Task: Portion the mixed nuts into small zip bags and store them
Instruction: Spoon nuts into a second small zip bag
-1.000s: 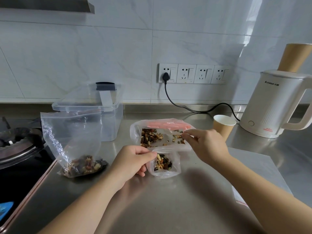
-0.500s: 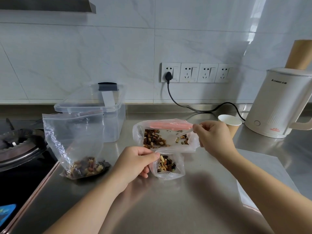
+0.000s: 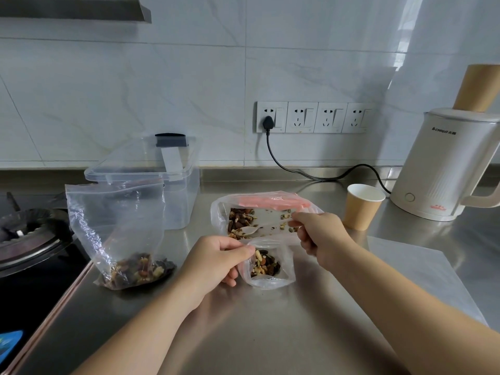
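At frame centre, your left hand (image 3: pixel 216 259) pinches the rim of the small zip bag (image 3: pixel 266 263), part-filled with nuts. Your right hand (image 3: pixel 320 235) grips what looks like a white spoon (image 3: pixel 250 230) reaching into the big nut bag (image 3: pixel 259 215) just behind.

Small zip bag (image 3: pixel 266 263) placed at table (image 3: pixel 270 334) centre, nuts held inside. Nut tray (image 3: pixel 259 220) set just behind it, spoon (image 3: pixel 250 230) laid in tray. Larger bag (image 3: pixel 119 234) stood left of both, nuts settled at bottom. Lidded container (image 3: pixel 151 180) positioned behind larger bag. Stove burner (image 3: pixel 27 239) located far left. Paper cup (image 3: pixel 362 207) set right of tray; kettle (image 3: pixel 443 169) placed behind-right of cup, near wall sockets (image 3: pixel 313 117).
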